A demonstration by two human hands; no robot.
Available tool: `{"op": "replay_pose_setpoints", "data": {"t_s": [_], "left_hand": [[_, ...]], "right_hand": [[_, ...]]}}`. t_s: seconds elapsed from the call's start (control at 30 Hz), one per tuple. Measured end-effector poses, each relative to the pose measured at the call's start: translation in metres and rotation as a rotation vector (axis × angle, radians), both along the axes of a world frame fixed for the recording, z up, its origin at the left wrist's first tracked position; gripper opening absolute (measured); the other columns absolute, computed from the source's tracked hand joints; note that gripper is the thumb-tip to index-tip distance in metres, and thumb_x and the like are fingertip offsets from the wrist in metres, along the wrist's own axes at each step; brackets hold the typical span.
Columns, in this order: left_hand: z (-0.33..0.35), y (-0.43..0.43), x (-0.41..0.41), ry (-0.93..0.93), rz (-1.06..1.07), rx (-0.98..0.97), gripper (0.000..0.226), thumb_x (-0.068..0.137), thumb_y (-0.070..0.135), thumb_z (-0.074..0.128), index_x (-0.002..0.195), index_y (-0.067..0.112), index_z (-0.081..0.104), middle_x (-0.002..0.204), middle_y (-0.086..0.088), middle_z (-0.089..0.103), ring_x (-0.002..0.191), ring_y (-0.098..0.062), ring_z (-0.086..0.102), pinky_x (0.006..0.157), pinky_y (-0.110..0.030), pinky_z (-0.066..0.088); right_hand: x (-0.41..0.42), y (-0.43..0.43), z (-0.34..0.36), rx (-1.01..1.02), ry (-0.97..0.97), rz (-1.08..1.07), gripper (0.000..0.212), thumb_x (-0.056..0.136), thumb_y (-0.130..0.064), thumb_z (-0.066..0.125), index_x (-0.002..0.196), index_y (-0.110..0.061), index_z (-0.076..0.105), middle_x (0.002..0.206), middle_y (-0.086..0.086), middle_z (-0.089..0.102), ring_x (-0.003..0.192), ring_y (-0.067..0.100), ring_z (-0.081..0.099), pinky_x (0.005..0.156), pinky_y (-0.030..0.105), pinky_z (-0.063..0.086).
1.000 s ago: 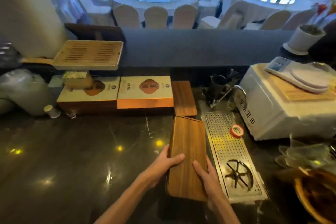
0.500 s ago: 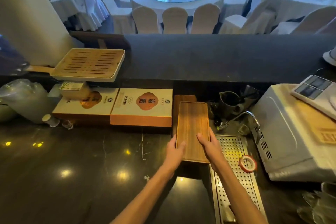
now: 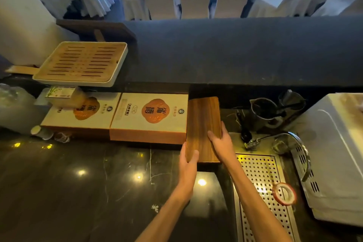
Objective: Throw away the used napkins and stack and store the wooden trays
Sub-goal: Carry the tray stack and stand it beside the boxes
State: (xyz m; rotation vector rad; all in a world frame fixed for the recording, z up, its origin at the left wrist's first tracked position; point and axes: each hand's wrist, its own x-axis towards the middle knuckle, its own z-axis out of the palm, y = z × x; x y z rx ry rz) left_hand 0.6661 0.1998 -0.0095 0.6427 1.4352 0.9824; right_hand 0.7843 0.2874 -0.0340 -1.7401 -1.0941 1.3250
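Observation:
A long dark wooden tray [image 3: 203,122] lies lengthwise at the back of the black counter, right beside an orange-and-cream box [image 3: 151,118]. It covers the tray that lay there, which I cannot see. My left hand [image 3: 188,160] grips its near left corner, thumb on top. My right hand [image 3: 221,142] holds its right edge, fingers spread on the top face. A slatted bamboo tray [image 3: 82,64] rests higher up at the left. No napkins are in view.
A perforated steel drain tray [image 3: 263,192] with a roll of red tape [image 3: 283,193] sits right of my arms. A white appliance [image 3: 337,155] fills the far right. Dark pitchers [image 3: 265,110] and a tap [image 3: 255,141] stand behind. A raised ledge [image 3: 235,51] runs across.
Both hands carried the wooden tray away from me, from the counter's front to the back, over the tray lying beside the boxes. My head has tilted down and closer.

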Motion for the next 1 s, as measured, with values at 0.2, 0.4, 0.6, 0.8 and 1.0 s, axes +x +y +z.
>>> {"op": "replay_pose_setpoints", "data": {"t_s": [0.2, 0.4, 0.6, 0.8, 1.0], "left_hand": [[-0.016, 0.001, 0.007, -0.004, 0.057, -0.008, 0.053, 0.100, 0.023, 0.049, 0.148, 0.035, 0.029, 0.141, 0.006, 0.048, 0.130, -0.012, 0.046, 0.113, -0.040, 0.037], [-0.021, 0.006, 0.006, 0.018, 0.212, -0.042, 0.048, 0.098, 0.014, 0.053, 0.144, 0.022, 0.040, 0.139, -0.002, 0.055, 0.128, -0.015, 0.053, 0.110, -0.037, 0.042], [-0.022, 0.016, 0.016, -0.119, 0.283, -0.155, 0.038, 0.102, 0.015, 0.043, 0.141, 0.016, 0.047, 0.129, -0.006, 0.061, 0.122, -0.020, 0.056, 0.112, -0.044, 0.040], [-0.020, 0.034, 0.016, -0.317, 0.394, -0.211, 0.037, 0.098, 0.014, 0.049, 0.134, 0.015, 0.053, 0.124, -0.010, 0.065, 0.117, -0.024, 0.058, 0.102, -0.040, 0.045], [-0.025, 0.036, 0.010, -0.287, 0.318, -0.188, 0.036, 0.097, 0.016, 0.048, 0.131, 0.015, 0.057, 0.122, -0.010, 0.068, 0.116, -0.025, 0.061, 0.106, -0.047, 0.044]], "right_hand": [[0.003, 0.006, -0.013, -0.007, -0.247, 0.045, 0.074, 0.093, -0.035, 0.059, 0.154, -0.021, 0.020, 0.161, 0.001, 0.015, 0.148, 0.026, 0.013, 0.119, 0.051, 0.021], [0.001, 0.005, -0.011, -0.010, 0.055, 0.023, 0.061, 0.096, -0.030, 0.056, 0.150, -0.031, 0.027, 0.143, 0.002, 0.049, 0.131, 0.025, 0.048, 0.111, 0.052, 0.038], [0.001, 0.010, -0.014, -0.035, 0.127, -0.013, 0.059, 0.095, -0.027, 0.058, 0.148, -0.030, 0.031, 0.136, 0.001, 0.053, 0.124, 0.024, 0.053, 0.106, 0.050, 0.044], [0.006, 0.018, -0.018, -0.060, 0.305, -0.041, 0.045, 0.094, -0.024, 0.057, 0.131, -0.045, 0.042, 0.119, -0.009, 0.062, 0.114, 0.020, 0.060, 0.097, 0.047, 0.050], [0.013, 0.012, -0.016, -0.135, 0.544, -0.091, 0.046, 0.095, -0.049, 0.048, 0.139, -0.033, 0.046, 0.131, 0.009, 0.060, 0.117, 0.029, 0.061, 0.098, 0.053, 0.050]]}}
